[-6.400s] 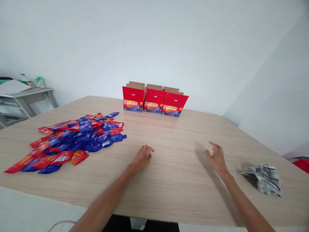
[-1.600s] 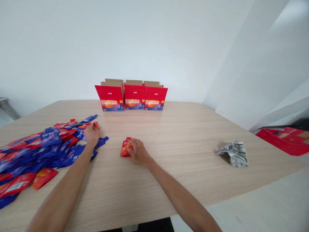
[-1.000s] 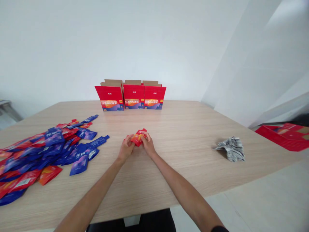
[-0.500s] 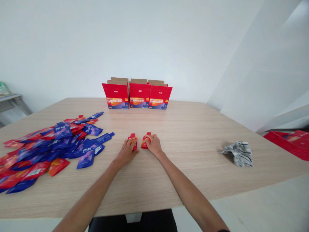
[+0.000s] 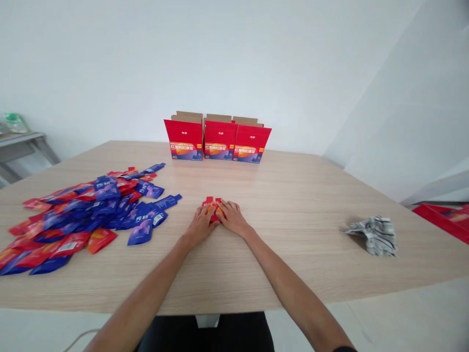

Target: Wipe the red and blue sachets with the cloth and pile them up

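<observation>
Two red spouted pouches lie flat on the table in front of me, edge to edge. My left hand (image 5: 201, 224) grips the left red pouch (image 5: 207, 202), fingers over its face and left side. Around the right red pouch (image 5: 218, 207), my right hand (image 5: 233, 217) has its fingers on the face and right edge. The thumbs come close together at the lower edges. Both pouches are partly hidden by the fingers; their short spout ends point away from me.
On the left spreads a heap of red and blue pouches (image 5: 106, 189). Three open red cartons (image 5: 186, 140) stand in a row at the back. A crumpled striped cloth (image 5: 377, 235) lies at the right, and a red container (image 5: 441, 222) is beyond the table's right edge.
The two red pouches, apart before, have come together side by side as my hands moved towards each other. The camera view has shifted slightly.
</observation>
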{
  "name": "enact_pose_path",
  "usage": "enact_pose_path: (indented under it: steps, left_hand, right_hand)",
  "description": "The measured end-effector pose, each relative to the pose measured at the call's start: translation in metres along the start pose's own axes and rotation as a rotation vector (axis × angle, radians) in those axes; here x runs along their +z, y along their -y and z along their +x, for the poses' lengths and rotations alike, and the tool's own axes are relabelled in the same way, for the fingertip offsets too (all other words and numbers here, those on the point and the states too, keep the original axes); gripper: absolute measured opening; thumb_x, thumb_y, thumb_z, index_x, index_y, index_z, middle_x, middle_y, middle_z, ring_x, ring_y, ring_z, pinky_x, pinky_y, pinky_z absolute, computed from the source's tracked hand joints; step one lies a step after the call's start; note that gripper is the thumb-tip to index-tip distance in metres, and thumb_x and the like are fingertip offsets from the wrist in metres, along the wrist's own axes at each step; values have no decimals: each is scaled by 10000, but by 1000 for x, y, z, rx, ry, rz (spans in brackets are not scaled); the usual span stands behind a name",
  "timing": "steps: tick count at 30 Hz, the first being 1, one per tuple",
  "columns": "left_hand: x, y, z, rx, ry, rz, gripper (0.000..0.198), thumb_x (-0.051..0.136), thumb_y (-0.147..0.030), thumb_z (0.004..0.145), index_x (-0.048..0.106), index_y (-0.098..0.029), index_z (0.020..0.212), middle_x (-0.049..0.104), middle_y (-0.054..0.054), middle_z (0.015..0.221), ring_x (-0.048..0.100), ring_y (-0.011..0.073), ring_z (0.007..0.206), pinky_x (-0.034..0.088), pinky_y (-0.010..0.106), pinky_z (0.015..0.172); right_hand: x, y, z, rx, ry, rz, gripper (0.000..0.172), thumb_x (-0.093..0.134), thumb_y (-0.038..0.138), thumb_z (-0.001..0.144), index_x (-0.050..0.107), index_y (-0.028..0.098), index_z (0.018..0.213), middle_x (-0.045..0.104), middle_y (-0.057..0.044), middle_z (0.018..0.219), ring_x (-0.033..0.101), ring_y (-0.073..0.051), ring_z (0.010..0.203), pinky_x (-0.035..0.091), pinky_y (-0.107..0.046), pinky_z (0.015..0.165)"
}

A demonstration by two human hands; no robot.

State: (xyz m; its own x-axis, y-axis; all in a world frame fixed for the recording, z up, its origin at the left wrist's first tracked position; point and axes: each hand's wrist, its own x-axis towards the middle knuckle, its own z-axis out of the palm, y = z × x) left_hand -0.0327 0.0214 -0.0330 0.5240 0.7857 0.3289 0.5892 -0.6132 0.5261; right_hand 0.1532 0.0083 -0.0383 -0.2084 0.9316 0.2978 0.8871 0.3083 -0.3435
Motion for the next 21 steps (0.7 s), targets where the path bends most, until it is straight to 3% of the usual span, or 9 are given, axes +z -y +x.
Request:
enact_pose_path:
  steps: [5,8,11,14,16,18,21]
  left_hand:
    - [4,2,-1,11,2,-26,532,593,-388,874,534,-176,1358,469,197,1458,354,337,1411,276,534,1163]
    - [-5,4,-2,-53,-2,-1,681,657,-429,816,474,-166,1417,415,215,1505,309,374,1439,249,554,1166]
    - [-40,7,-14,-198,-151,93,802,681,-450,785,408,-118,1461,414,256,1490,312,416,1428,237,574,1156]
    - [-92,14,-44,-364,-380,304,594,522,-377,886,466,-117,1417,520,239,1370,422,400,1327,326,566,1090]
    - [-124,24,-72,-526,-446,490,477,444,-333,910,559,-137,1329,555,235,1291,467,415,1246,399,577,996]
    - [-146,36,-99,-680,-440,622,452,436,-341,906,601,-143,1278,571,240,1242,491,428,1196,439,562,928]
    - [-157,50,-129,-884,-322,730,469,447,-378,897,605,-106,1245,580,257,1220,517,434,1164,458,521,901]
  right_hand:
    - [-1,-4,0,-20,38,10,546,364,487,1021,480,204,1474,427,-112,1547,363,-306,1418,243,-498,1168]
    - [1,-5,-1,-16,-7,45,562,361,481,1023,433,194,1501,371,-133,1577,356,-280,1435,253,-484,1175]
    - [3,-7,-1,32,-57,111,598,296,477,1038,362,145,1531,305,-169,1601,306,-262,1472,260,-470,1178]
    - [4,-9,-1,96,-109,188,594,251,487,1043,346,170,1537,311,-152,1599,274,-252,1489,266,-477,1176]
    - [5,-10,-1,126,-142,213,594,247,498,1040,338,189,1539,301,-141,1603,275,-253,1487,266,-487,1175]
    - [5,-10,0,138,-159,216,601,244,506,1036,333,190,1540,291,-141,1605,273,-258,1485,264,-496,1175]
    - [6,-8,0,149,-156,213,613,245,514,1032,337,175,1534,280,-149,1607,280,-269,1477,263,-505,1173]
